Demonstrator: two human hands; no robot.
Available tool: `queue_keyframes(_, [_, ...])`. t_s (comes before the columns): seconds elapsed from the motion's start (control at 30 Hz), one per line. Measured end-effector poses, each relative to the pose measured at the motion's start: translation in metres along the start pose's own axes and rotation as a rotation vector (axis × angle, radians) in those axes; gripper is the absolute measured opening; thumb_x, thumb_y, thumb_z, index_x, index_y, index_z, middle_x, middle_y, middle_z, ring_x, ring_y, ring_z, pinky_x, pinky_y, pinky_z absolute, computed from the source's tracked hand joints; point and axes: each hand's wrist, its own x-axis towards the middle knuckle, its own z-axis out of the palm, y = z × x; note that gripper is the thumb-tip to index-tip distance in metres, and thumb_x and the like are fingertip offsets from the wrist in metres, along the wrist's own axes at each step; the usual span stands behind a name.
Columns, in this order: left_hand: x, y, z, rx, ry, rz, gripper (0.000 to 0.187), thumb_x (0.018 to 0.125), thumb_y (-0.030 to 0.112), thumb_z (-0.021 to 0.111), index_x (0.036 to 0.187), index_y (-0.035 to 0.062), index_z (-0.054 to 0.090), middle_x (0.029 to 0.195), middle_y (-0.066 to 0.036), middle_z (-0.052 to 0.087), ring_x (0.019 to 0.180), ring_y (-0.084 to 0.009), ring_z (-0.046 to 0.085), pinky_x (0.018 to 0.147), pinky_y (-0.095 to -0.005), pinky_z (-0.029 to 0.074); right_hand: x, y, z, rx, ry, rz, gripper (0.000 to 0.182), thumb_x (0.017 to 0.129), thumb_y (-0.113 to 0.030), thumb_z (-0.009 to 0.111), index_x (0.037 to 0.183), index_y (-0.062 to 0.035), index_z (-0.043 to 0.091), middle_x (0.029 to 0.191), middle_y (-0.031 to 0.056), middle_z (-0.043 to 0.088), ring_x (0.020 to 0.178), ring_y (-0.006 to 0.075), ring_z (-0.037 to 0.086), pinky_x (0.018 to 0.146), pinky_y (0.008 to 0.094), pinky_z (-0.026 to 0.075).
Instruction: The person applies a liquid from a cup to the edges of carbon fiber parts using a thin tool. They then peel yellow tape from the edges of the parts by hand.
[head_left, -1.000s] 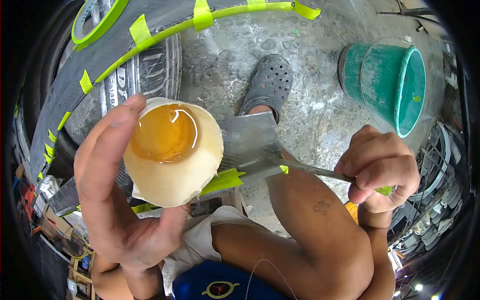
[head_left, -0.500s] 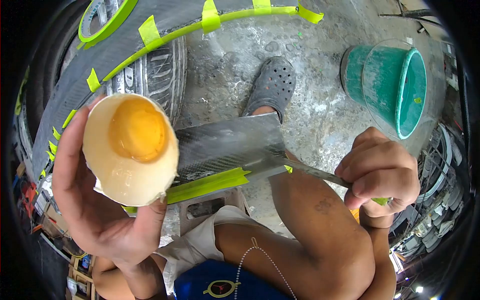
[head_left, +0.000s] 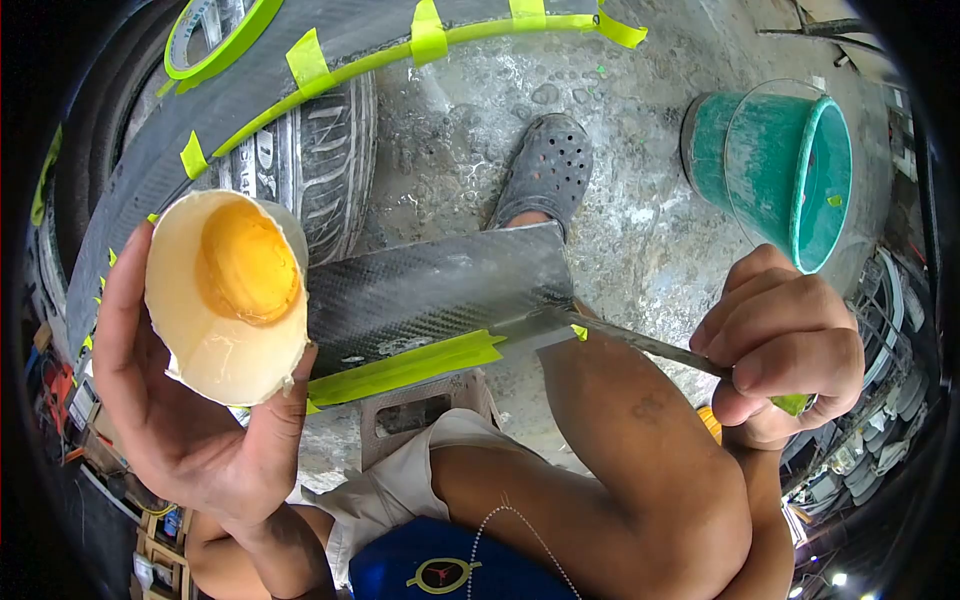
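Observation:
My left hand point(head_left: 215, 430) is wrapped round a cream-coloured cup point(head_left: 190, 300), tilted so that the amber liquid point(head_left: 250, 265) inside shows. Between the fingers of my right hand point(head_left: 785, 350) is a long, thin grey stick-like tool point(head_left: 650, 347), with a bit of yellow-green tape at the hand. Its far end reaches the right side of a dark woven carbon-fibre panel point(head_left: 430, 295); whether it is a brush, I cannot make out. Yellow-green masking tape point(head_left: 410, 370) runs along the panel's near edge.
A larger curved dark part point(head_left: 300, 25) with tape tabs arches over a tyre point(head_left: 325, 170). On it rests a tape roll point(head_left: 225, 45). A teal bucket point(head_left: 750, 150) lies on its side on the concrete floor point(head_left: 450, 130), beyond a foot in a grey clog point(head_left: 548, 170).
My left hand and the cup have shifted left, and the cup is turned a little more. My right hand has moved slightly right with the tool.

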Motion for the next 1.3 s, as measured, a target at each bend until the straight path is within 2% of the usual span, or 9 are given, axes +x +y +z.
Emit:
queue_keyframes(0.17, [0.0, 0.0, -0.001, 0.0, 0.0, -0.004, 0.08, 0.079, 0.001, 0.08, 0.147, -0.0077, 0.04, 0.149, -0.021, 0.047, 0.135, -0.0287, 0.05, 0.114, -0.0411, 0.04, 0.004, -0.007, -0.003, -0.114, -0.144, 0.113, 0.028, 0.083, -0.027, 0.083, 0.089, -0.0084, 0.062, 0.077, 0.0052, 0.065, 0.061, 0.017, 0.065, 0.058, 0.0305, 0.043])
queue_keyframes(0.43, [-0.003, -0.003, 0.002, -0.076, 0.004, -0.031, 0.082, 0.078, 0.0, 0.08, 0.147, -0.0076, 0.038, 0.148, -0.022, 0.047, 0.135, -0.0291, 0.05, 0.114, -0.0417, 0.04, 0.006, -0.006, -0.008, -0.189, -0.188, 0.107, 0.028, 0.084, -0.025, 0.083, 0.09, -0.0082, 0.062, 0.076, 0.0054, 0.064, 0.059, 0.0173, 0.064, 0.057, 0.0309, 0.043])
queue_keyframes(0.5, [-0.002, 0.001, 0.001, -0.113, -0.042, -0.052, 0.083, 0.077, 0.0, 0.081, 0.147, -0.0072, 0.038, 0.146, -0.022, 0.048, 0.134, -0.0299, 0.05, 0.113, -0.0421, 0.041, -0.001, -0.001, -0.013, 0.15, 0.077, 0.093, 0.025, 0.08, -0.017, 0.085, 0.093, -0.0041, 0.068, 0.081, 0.014, 0.069, 0.06, 0.0173, 0.061, 0.052, 0.0282, 0.044])
queue_keyframes(0.57, [0.0, 0.004, 0.006, -0.07, -0.064, -0.033, 0.082, 0.074, 0.002, 0.082, 0.145, -0.0068, 0.042, 0.141, -0.021, 0.053, 0.131, -0.03, 0.053, 0.112, -0.0423, 0.041, -0.003, -0.011, -0.01, 0.13, 0.341, 0.235, 0.036, 0.085, -0.024, 0.083, 0.096, -0.0046, 0.056, 0.078, 0.0118, 0.06, 0.058, 0.0162, 0.059, 0.053, 0.0261, 0.048])
queue_keyframes(0.77, [0.02, 0.033, 0.035, 0.127, -0.367, 0.113, 0.07, 0.068, 0.008, 0.084, 0.131, 0.0001, 0.056, 0.134, -0.018, 0.061, 0.122, -0.0319, 0.061, 0.102, -0.0411, 0.049, -0.007, -0.013, -0.008, 0.53, 0.533, 0.556, 0.037, 0.09, -0.025, 0.078, 0.104, -0.0034, 0.05, 0.085, 0.0101, 0.06, 0.065, 0.0169, 0.062, 0.059, 0.0294, 0.057])
queue_keyframes(0.97, [0.044, 0.057, 0.062, -0.02, -0.285, 0.234, 0.07, 0.07, 0.008, 0.083, 0.133, 0.0045, 0.055, 0.133, -0.017, 0.062, 0.121, -0.0333, 0.061, 0.103, -0.0399, 0.049, 0.003, -0.004, -0.001, 0.648, 0.63, 0.681, 0.019, 0.095, -0.008, 0.07, 0.102, -0.0028, 0.053, 0.084, 0.0054, 0.061, 0.07, 0.0135, 0.065, 0.065, 0.028, 0.056])
queue_keyframes(1.07, [0.051, 0.063, 0.056, 0.009, -0.229, 0.197, 0.07, 0.07, 0.008, 0.084, 0.133, 0.0028, 0.054, 0.131, -0.016, 0.063, 0.121, -0.0293, 0.061, 0.103, -0.0378, 0.048, 0.013, -0.011, -0.016, 0.549, 0.784, 0.534, 0.018, 0.097, -0.015, 0.068, 0.1, -0.0054, 0.052, 0.083, 0.003, 0.055, 0.072, 0.0126, 0.058, 0.06, 0.0266, 0.052])
queue_keyframes(1.23, [0.06, 0.066, 0.049, -0.006, -0.23, 0.143, 0.07, 0.073, 0.005, 0.085, 0.135, 0.0003, 0.052, 0.129, -0.014, 0.062, 0.117, -0.0237, 0.063, 0.102, -0.0355, 0.048, 0.01, -0.015, -0.008, 0.311, 0.699, 0.113, 0.02, 0.089, -0.008, 0.075, 0.102, -0.0066, 0.059, 0.088, 0.006, 0.063, 0.072, 0.0162, 0.064, 0.064, 0.0304, 0.055])
queue_keyframes(1.3, [0.062, 0.064, 0.045, -0.109, -0.252, 0.067, 0.071, 0.073, 0.002, 0.084, 0.136, -0.002, 0.05, 0.128, -0.015, 0.061, 0.118, -0.0231, 0.062, 0.103, -0.0358, 0.047, 0.021, -0.016, -0.023, -0.334, 0.1, -0.415, 0.024, 0.079, -0.004, 0.079, 0.1, -0.0076, 0.067, 0.099, 0.0095, 0.068, 0.076, 0.0194, 0.067, 0.065, 0.0325, 0.056])
